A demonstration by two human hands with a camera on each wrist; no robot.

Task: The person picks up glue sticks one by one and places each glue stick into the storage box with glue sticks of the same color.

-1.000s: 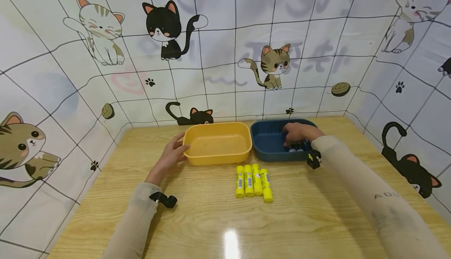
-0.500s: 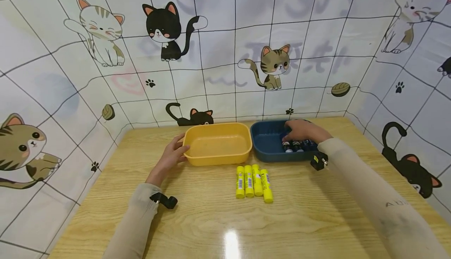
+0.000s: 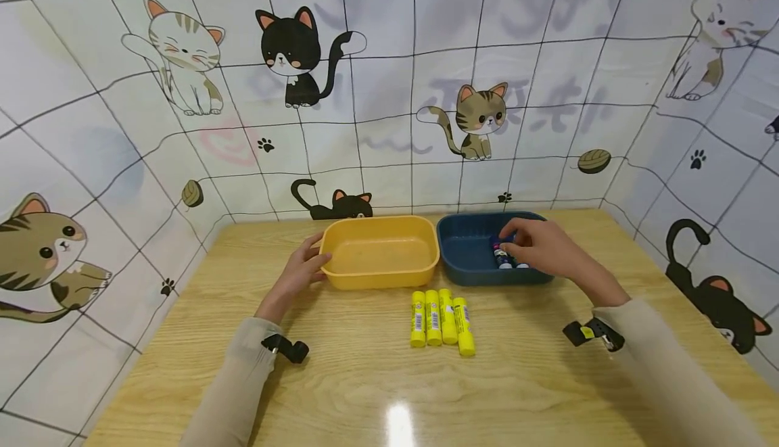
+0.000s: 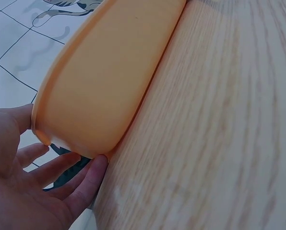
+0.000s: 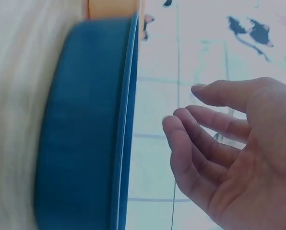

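At the left end of the yellow plastic bin [image 3: 380, 279], my left hand [image 3: 301, 268] holds on, with the thumb over the rim and the other fingers spread against the outer wall in the left wrist view. My right hand [image 3: 541, 247] hovers over the right part of the blue plastic bin [image 3: 468, 272], thumb and fingers loosely bent. Nothing lies between those fingers in the right wrist view. Under it sit small dark tubes [image 3: 502, 255] with white ends, partly hidden by the hand. Their exact kind is unclear.
Several yellow glue sticks [image 3: 433, 318] lie side by side on the wooden table [image 3: 353, 379], in front of the bins. A cat-print sheet [image 3: 389, 109] stands behind the bins and at both sides.
My right hand has come up and back out of the blue bin, toward me, uncovering more of the dark tubes. My left hand and the glue sticks stay put.
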